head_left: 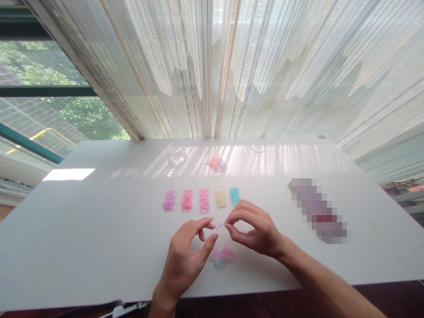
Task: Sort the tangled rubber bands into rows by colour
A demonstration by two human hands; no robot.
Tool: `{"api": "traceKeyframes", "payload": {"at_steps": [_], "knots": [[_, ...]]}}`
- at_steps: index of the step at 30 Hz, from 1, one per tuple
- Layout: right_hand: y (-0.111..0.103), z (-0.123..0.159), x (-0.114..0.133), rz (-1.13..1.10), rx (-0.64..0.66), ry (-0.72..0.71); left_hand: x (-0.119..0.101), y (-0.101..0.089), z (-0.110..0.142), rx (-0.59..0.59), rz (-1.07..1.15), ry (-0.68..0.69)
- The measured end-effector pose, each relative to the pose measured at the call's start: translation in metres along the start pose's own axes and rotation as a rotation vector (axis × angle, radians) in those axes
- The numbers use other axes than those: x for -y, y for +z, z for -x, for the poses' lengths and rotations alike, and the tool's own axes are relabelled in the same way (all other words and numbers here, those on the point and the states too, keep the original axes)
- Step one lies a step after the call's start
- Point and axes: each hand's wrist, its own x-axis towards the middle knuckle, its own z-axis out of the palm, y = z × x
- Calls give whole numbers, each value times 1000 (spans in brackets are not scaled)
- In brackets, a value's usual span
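Observation:
My right hand (pixel 253 227) pinches a thin, pale purple rubber band (pixel 220 226) between thumb and forefinger, above the white table. Just left of it, my left hand (pixel 190 249) has thumb and fingers apart, with nothing held. A loose tangle of pink and pale blue bands (pixel 225 255) lies on the table below both hands. Beyond the hands, similar bands form a row of neat stacks: purple (pixel 170 201), coral pink (pixel 187 201), pink (pixel 204 201), yellow (pixel 220 198) and turquoise (pixel 234 196). The turquoise stack is closest to my right hand.
Farther back on the white table (pixel 99 238) sits another mixed heap of bands (pixel 217 164). A clear round container (pixel 177 157) is to its left, and a clear round rim (pixel 258 148) to its right. A pixelated long object (pixel 318 212) lies at right. Pleated curtains hang behind.

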Motion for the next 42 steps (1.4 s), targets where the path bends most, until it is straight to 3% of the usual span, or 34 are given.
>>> {"api": "traceKeyframes", "payload": {"at_steps": [6, 11, 25, 42], "knots": [[7, 0, 4, 96, -23, -113, -5, -1, -1, -74, 59, 34], [8, 0, 6, 130, 9, -157, -7, -1, -1, -71, 89, 39], [11, 7, 0, 55, 117, -90, -5, -2, 4, -80, 88, 20], [14, 8, -2, 46, 114, -87, -2, 0, 4, -102, -3, 28]]}}
